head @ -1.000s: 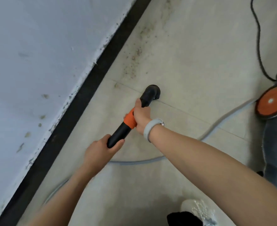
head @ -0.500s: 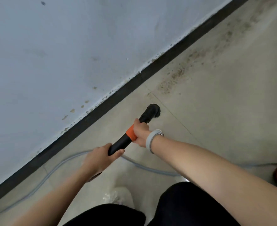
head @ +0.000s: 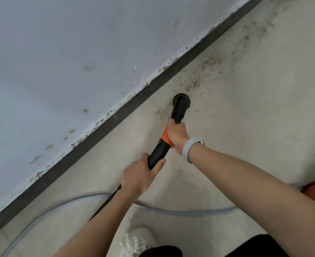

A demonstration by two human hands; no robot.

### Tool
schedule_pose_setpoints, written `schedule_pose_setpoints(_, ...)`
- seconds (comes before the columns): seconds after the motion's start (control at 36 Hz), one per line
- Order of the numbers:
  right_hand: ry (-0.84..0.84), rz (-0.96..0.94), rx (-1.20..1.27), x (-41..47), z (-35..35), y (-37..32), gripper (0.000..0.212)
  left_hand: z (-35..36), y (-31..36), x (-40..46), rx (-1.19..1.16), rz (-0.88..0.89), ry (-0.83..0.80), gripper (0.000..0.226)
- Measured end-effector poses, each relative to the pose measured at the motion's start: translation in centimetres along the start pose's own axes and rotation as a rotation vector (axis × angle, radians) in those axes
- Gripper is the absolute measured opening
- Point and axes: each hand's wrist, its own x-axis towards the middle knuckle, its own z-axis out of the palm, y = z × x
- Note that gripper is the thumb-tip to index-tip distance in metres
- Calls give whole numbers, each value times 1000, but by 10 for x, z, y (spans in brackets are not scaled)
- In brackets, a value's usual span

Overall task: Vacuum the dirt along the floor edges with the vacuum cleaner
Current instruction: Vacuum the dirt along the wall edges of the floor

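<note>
Below, a pale tiled floor (head: 245, 127) meets a scuffed white wall (head: 78, 52) along a dark baseboard (head: 104, 130) running from 7 o'clock to 1 o'clock. Brown dirt (head: 195, 82) lies scattered beside the baseboard, at 1 o'clock from the round black nozzle (head: 181, 101), which sits on the floor near the edge. The right hand (head: 177, 134) grips the vacuum wand (head: 158, 153) at its orange collar; the left hand (head: 140, 177) grips its black lower end. A grey hose (head: 171, 210) loops across the floor behind.
</note>
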Motion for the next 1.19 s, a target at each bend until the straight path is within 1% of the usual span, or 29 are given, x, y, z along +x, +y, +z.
schedule_pose_setpoints(0.08,-35,34,13,1,-2,-5,54,-5,0,1,-15,12,-4,48)
schedule_pose_setpoints(0.17,-62,82,19,-12,-1,3,45,-7,-12,-10,-19,30,-12,46)
schedule_pose_setpoints(0.28,-74,137,-51,-28,12,24,47,-2,-40,-29,-24,19,14,45)
schedule_pose_setpoints(0.39,-118,118,-108,-33,30,36,42,4,-61,-40,-52,-19,88,43)
schedule_pose_setpoints(0.47,-131,114,-150,-35,47,42,45,6,-73,-42,-53,-42,119,47)
schedule_pose_setpoints(0.53,-133,109,-159,-35,57,42,47,4,-80,-43,-50,-60,140,45)
schedule_pose_setpoints(0.64,-195,115,-105,-31,62,34,45,-7,-86,-37,-11,-70,183,44)
schedule_pose_setpoints(0.75,-202,51,-62,-23,50,22,45,-11,-69,-27,63,-75,190,43)
schedule_pose_setpoints(0.83,-171,35,-31,-16,27,21,47,-3,-45,-22,106,-40,160,45)
schedule_pose_setpoints(0.92,-101,70,20,-16,-3,39,46,12,-31,-27,113,48,90,48)
schedule_pose_setpoints(1.0,-37,155,75,-23,-34,70,44,26,-35,-35,128,165,-16,60)
schedule_pose_setpoints(1.06,-32,221,121,-33,-48,88,43,34,-43,-37,171,228,-53,66)
schedule_pose_setpoints(1.14,-44,259,166,-40,-53,97,39,38,-51,-35,212,276,-33,72)
schedule_pose_setpoints(1.19,-52,275,172,-41,-50,96,33,37,-54,-35,205,287,-11,71)
